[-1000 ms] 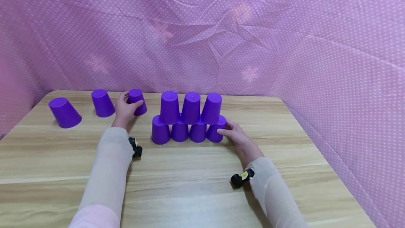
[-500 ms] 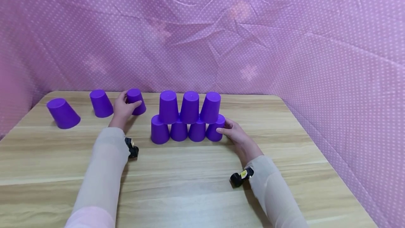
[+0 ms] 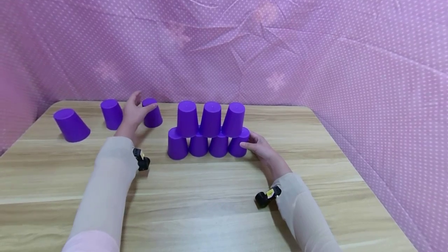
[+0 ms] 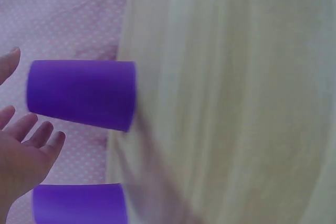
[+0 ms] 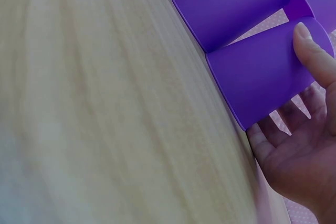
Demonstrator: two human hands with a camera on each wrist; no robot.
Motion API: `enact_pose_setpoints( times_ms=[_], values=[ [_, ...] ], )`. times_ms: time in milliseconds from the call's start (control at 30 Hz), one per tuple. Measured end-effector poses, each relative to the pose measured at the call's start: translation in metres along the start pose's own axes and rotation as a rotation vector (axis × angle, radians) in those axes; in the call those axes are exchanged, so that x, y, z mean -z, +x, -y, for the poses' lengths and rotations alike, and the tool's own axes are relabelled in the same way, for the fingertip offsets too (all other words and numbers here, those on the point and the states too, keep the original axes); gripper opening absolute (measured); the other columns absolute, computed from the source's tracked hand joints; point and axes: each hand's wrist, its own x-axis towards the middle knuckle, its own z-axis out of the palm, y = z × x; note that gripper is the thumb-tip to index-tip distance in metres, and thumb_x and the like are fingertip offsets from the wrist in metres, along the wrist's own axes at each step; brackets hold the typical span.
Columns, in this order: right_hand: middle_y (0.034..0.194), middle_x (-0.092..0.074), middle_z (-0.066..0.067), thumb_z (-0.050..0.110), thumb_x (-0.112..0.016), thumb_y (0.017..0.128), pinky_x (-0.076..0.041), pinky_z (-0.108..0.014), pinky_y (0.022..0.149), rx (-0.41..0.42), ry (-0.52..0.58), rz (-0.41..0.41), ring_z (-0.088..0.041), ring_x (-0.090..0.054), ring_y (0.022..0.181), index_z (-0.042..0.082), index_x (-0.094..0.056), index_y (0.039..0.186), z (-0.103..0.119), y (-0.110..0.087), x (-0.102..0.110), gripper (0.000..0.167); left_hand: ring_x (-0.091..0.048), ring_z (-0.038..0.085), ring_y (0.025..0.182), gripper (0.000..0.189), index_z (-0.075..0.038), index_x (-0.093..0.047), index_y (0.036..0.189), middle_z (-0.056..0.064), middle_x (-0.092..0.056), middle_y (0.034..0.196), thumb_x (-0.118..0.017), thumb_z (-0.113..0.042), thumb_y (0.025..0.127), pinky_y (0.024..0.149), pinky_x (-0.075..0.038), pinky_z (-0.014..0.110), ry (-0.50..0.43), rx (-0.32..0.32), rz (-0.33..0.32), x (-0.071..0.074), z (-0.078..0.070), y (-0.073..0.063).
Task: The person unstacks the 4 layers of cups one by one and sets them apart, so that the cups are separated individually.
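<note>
Beside an upside-down purple cup [image 3: 153, 115] at the back of the table, my left hand [image 3: 133, 112] has its thumb and fingers spread. In the left wrist view, the fingers [image 4: 43, 136] and thumb stand apart around that cup [image 4: 84, 94], with a gap at the thumb. My right hand [image 3: 261, 149] holds the rightmost bottom cup [image 3: 238, 147] of a two-row stack. Its thumb [image 5: 310, 51] lies on the near wall of this cup [image 5: 257, 72], with the fingers behind, partly hidden. Three cups form the upper row, among them the middle cup [image 3: 211, 119].
Two more upside-down cups stand left of my left hand: one nearby [image 3: 111, 115], one at the far left [image 3: 71, 125]. The wooden table [image 3: 210, 201] ends at the back against a pink dotted cloth [image 3: 224, 42], which also hangs along the sides.
My left hand has loosened from its cup, fingers lifting and shifting slightly left, while the cup stays in place. My right hand and the stack have not visibly moved.
</note>
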Motion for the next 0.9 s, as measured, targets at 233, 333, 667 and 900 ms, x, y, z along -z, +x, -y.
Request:
enact_pose_setpoints(
  times_ms=[233,333,667,900],
  values=[
    [0.108,-0.053,-0.012,-0.001,-0.060,0.076,-0.033,-0.033,0.093,0.005,-0.007,0.008,-0.018,-0.048,0.099,-0.007,-0.039,0.124,0.001,-0.001,0.001,0.052,-0.022,0.025,0.124,0.078,-0.005,-0.024,0.135,0.020,-0.023,0.136,-0.069,-0.024,0.073,0.101,-0.019,0.031,-0.068,-0.043,-0.007,0.009,-0.020,0.000],
    [0.108,-0.053,-0.012,-0.002,-0.060,0.076,-0.032,-0.033,0.093,0.001,-0.001,0.000,-0.018,-0.048,0.099,-0.006,-0.040,0.123,0.001,-0.001,0.000,0.052,-0.022,0.025,0.124,0.077,-0.004,-0.024,0.134,0.019,-0.024,0.136,-0.069,-0.022,0.074,0.101,-0.020,0.031,-0.088,-0.058,0.000,0.012,-0.030,-0.002],
    [0.111,-0.052,-0.016,-0.003,-0.058,0.077,-0.032,-0.033,0.094,-0.011,-0.018,-0.001,-0.020,-0.048,0.101,-0.005,-0.040,0.124,-0.001,-0.001,-0.002,0.051,-0.031,0.025,0.120,0.068,-0.004,-0.031,0.131,0.017,-0.033,0.132,-0.068,-0.015,0.075,0.098,-0.028,0.031,-0.149,-0.141,0.035,0.011,-0.057,-0.011],
    [0.110,-0.052,-0.014,-0.002,-0.058,0.077,-0.032,-0.032,0.094,-0.004,-0.025,0.003,-0.019,-0.047,0.101,-0.006,-0.040,0.124,0.000,0.001,-0.001,0.051,-0.037,0.024,0.116,0.059,0.000,-0.036,0.127,0.019,-0.039,0.127,-0.065,-0.010,0.077,0.095,-0.031,0.031,-0.205,-0.217,0.065,0.001,-0.071,-0.022]
  ],
)
